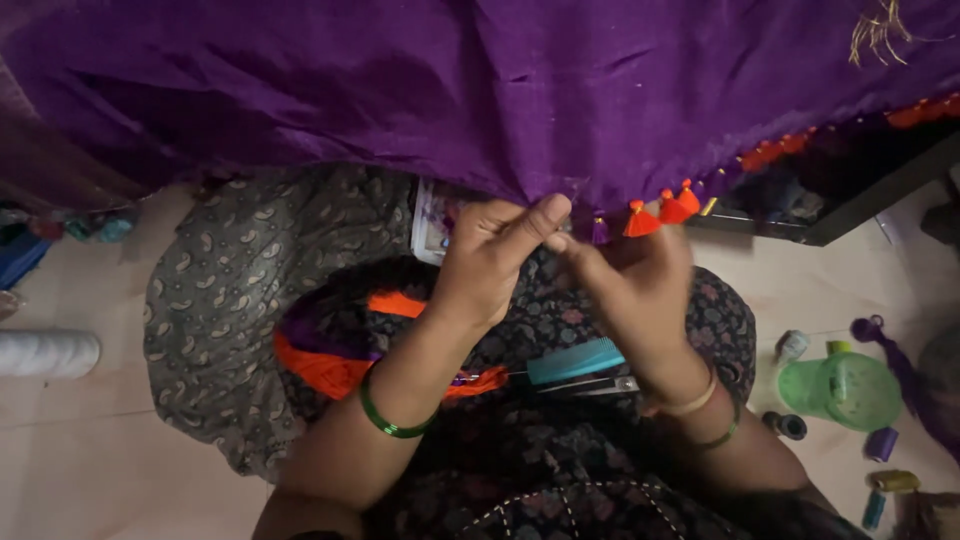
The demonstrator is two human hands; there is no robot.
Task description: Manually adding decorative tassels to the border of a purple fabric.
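Much of the upper view is filled by a purple cloth [480, 90], hung down over the lap, its lower edge trimmed with a row of orange tassels [662, 212] running up toward the right corner. Below it a patterned grey garment [230, 300] is spread across the pale floor [90, 440]. A skein of orange thread [330, 370] is laid across the lap, with a teal comb [575, 360] and what look like small scissors [600, 385] just beside it. A green plastic cup [845, 388] and a few thread spools [882, 443] are seen near the right edge of the floor.

The cloth's hem is pinched between thumb and forefinger of the left hand [490, 255]. The right hand [630, 285] is blurred; its fingers appear closed on something fine at the hem, beside a small purple tassel [599, 232], but what is gripped cannot be told. For a neat result, the hem is judged best kept taut and the thread drawn snug against the edge, spaced evenly with the finished tassels.
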